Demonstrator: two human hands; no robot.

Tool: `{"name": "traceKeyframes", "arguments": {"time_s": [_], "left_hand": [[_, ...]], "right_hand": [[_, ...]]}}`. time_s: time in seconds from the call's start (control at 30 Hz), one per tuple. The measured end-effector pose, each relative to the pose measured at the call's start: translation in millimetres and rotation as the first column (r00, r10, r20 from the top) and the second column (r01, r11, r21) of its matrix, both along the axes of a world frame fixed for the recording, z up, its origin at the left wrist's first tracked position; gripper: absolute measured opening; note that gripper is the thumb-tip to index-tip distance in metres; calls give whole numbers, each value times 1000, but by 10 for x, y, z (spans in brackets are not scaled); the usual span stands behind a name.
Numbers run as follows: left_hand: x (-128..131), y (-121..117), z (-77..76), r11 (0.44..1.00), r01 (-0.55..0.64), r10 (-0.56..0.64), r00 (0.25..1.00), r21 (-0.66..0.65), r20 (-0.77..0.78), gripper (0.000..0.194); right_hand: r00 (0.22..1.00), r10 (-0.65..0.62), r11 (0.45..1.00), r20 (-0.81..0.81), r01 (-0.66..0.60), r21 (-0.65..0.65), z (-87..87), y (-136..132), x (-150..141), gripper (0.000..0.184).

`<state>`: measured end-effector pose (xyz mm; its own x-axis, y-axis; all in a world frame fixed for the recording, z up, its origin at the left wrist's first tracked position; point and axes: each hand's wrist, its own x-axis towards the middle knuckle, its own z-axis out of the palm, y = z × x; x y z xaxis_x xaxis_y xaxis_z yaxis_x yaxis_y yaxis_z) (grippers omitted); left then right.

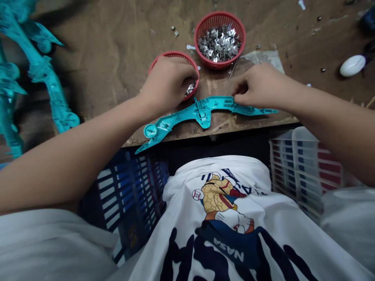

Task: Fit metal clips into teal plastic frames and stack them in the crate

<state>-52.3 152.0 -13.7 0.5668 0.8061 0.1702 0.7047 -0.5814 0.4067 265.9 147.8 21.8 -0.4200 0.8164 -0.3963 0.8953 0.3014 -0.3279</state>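
Observation:
A long curved teal plastic part (pixel 202 111) lies along the front edge of the brown worktable (pixel 111 50). My right hand (pixel 258 88) rests on its right half, fingers pinched together against the plastic. My left hand (pixel 168 84) reaches into a small red basket (pixel 175 56) of little metal pieces, fingers curled down inside it; what they hold is hidden. A second red basket (pixel 219 39), full of shiny metal pieces, stands just behind.
Several more teal plastic parts (pixel 41 66) are piled at the left. A thin metal pin (pixel 233 68) lies beside the far basket. A white oval object (pixel 352 65) sits at the right. Slatted plastic crates (pixel 304 168) stand under the table by my knees.

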Motion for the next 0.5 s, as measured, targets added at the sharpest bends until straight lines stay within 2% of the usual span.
{"name": "traceKeyframes", "arguments": {"time_s": [0.13, 0.23, 0.3, 0.4, 0.5], "left_hand": [[13, -1, -73, 999, 24, -24, 1000, -26, 20, 27], [52, -50, -38, 999, 9, -7, 999, -43, 50, 26], [90, -94, 6, 994, -32, 45, 992, -105, 121, 23], [136, -116, 23, 969, -60, 122, 959, -240, 254, 12], [142, -73, -42, 944, -20, 148, 917, -329, 370, 24]], "right_hand": [[995, 16, 1000, 94, -17, 5, 17, -11, -50, 12], [979, 70, 997, 191, -77, 30, 62, -61, -123, 24], [970, 111, 991, 217, -125, 50, 53, -97, -137, 31], [985, 108, 989, 135, -120, 82, -60, -116, -77, 27], [998, 59, 997, -23, -57, 61, -174, -92, 12, 13]]}}
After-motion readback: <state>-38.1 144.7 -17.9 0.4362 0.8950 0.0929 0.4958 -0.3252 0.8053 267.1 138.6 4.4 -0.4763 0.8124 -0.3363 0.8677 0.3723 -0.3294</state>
